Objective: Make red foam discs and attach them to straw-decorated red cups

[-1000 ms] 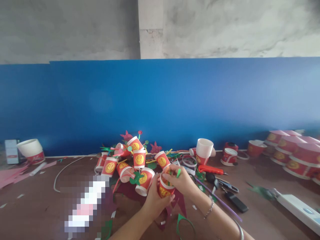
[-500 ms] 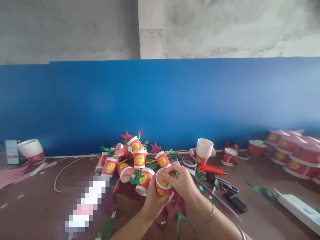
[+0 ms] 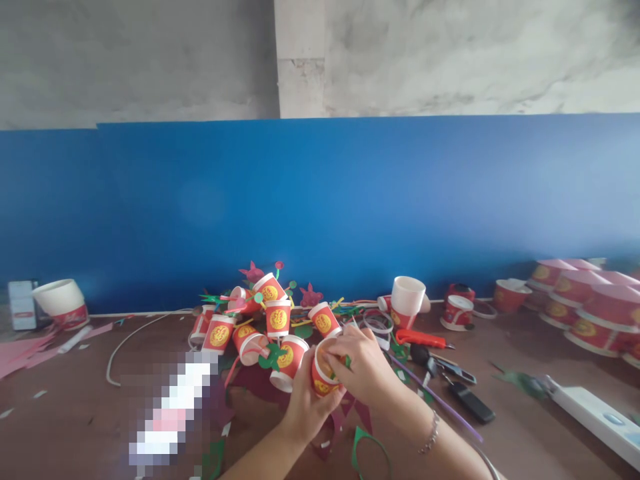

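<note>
My left hand (image 3: 307, 407) is wrapped round a red paper cup (image 3: 323, 381) with a yellow emblem, its open mouth tilted toward me. At the cup's mouth is my right hand (image 3: 361, 363), fingers bent together and reaching inside. A small green piece (image 3: 347, 361) shows beside those fingers; what they pinch is mostly hidden. Just behind and left of the held cup lies a heap of similar red cups (image 3: 277, 317), with a green paper shape (image 3: 273, 357) among them.
White cups stacked in a red one (image 3: 407, 297) stand behind right, near an orange cutter (image 3: 421, 339) and keys (image 3: 470, 400). Pink-topped cups (image 3: 605, 320) are far right. A white device (image 3: 597, 413) lies at right, a phone (image 3: 23, 305) at far left.
My right hand has turned and reached deeper into the cup, its fingers now lower over the mouth. The green piece is more covered. My left hand keeps its hold.
</note>
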`<state>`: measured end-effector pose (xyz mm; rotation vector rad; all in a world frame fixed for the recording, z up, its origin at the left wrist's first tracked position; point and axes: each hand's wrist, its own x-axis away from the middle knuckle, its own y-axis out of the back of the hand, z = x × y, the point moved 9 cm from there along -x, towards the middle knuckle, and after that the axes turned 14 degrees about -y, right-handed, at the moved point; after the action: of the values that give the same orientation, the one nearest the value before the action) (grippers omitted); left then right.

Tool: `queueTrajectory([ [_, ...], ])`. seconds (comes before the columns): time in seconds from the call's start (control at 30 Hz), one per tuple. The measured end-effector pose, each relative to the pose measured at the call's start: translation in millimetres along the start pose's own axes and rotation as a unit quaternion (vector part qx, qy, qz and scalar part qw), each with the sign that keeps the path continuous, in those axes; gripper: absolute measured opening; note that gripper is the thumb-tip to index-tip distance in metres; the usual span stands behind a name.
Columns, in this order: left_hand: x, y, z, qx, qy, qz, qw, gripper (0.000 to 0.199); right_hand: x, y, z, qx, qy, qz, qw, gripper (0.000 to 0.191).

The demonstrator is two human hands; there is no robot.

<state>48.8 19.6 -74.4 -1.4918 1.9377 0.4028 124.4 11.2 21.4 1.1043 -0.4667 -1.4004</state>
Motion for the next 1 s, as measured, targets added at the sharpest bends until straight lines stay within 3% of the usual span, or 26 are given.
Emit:
queueTrajectory([
  [0.17, 1.1, -1.8, 0.5, -0.004, -0.018, 0.026, 0.999, 0.056, 3.0, -2.5, 0.9, 0.036, -0.004, 0.008, 0.999, 0.024],
  [0.33, -0.3, -0.2, -5.2, -0.073, -0.039, 0.041, 0.996, 0.053, 3.7, -3.1, 1.2, 0.042, -0.010, 0.008, 0.999, 0.024],
  [0.7, -1.2, -0.4, -5.6, -0.114, -0.042, 0.056, 0.991, 0.054, 6.4, -4.4, -1.2, 0.009, -0.001, -0.045, 0.999, 0.024],
  [1.0, -1.1, 0.2, -11.2, -0.110, -0.057, 0.041, 0.991, 0.051, 3.0, 2.7, -5.0, -0.065, -0.050, -0.059, 0.995, 0.015],
])
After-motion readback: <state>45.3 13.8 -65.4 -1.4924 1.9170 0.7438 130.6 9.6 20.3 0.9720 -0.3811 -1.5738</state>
